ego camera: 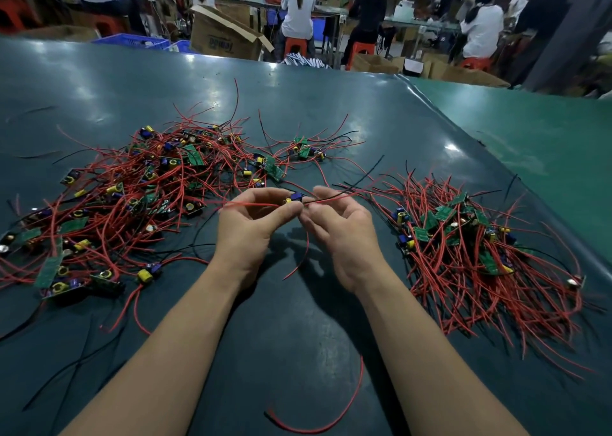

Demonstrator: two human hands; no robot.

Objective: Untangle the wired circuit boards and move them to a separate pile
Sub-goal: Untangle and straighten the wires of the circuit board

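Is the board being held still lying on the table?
No, both hands, left hand and right hand, hold the board above the table.

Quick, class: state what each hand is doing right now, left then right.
Left hand: pinching a small circuit board and its red wire.
Right hand: fingers curled, pinching the same board's wires.

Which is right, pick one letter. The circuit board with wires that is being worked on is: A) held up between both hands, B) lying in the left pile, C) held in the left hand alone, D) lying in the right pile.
A: the circuit board sits between the fingertips of the left hand and the right hand, above the table.
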